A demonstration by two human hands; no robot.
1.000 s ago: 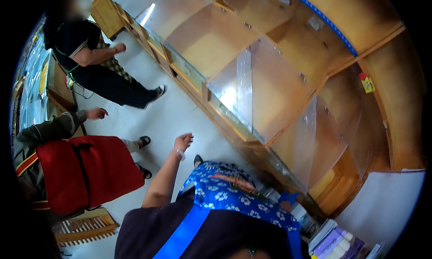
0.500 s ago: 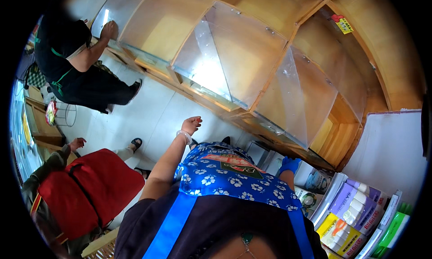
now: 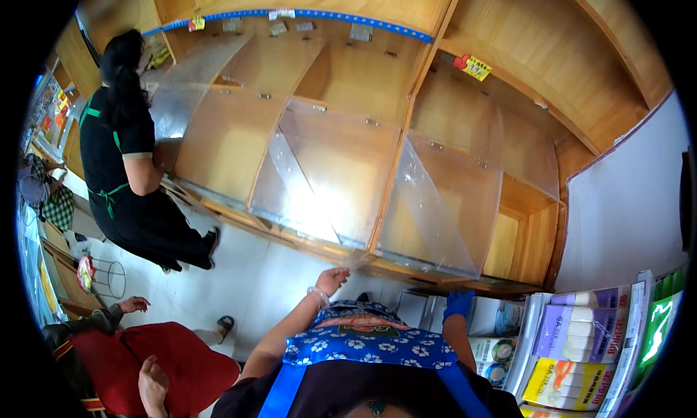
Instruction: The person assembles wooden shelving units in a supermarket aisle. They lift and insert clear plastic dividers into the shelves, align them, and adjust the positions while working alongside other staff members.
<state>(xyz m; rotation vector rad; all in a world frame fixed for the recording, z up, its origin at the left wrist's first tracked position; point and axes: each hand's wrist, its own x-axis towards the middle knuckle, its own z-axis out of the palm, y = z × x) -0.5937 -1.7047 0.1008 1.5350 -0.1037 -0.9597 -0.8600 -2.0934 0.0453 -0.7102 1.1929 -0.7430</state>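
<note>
Reaching with loosely open fingers, left hand (image 3: 332,279) nears clear plastic divider (image 3: 428,218); gloved right hand (image 3: 458,302) unclear.

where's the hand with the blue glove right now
In the head view, the blue-gloved right hand is lower right of centre, just below the wooden shelf unit, beside purple packets.

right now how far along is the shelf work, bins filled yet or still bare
Still bare. Looks done: the wooden shelf bins stand emptied, their clear dividers in place, nothing stocked inside. In hand: the left hand reaches toward the bins' lower front edge, holding nothing I can make out; the blue-gloved right hand hangs over open cartons beside the packaged goods. Left: every bin in view.
</note>
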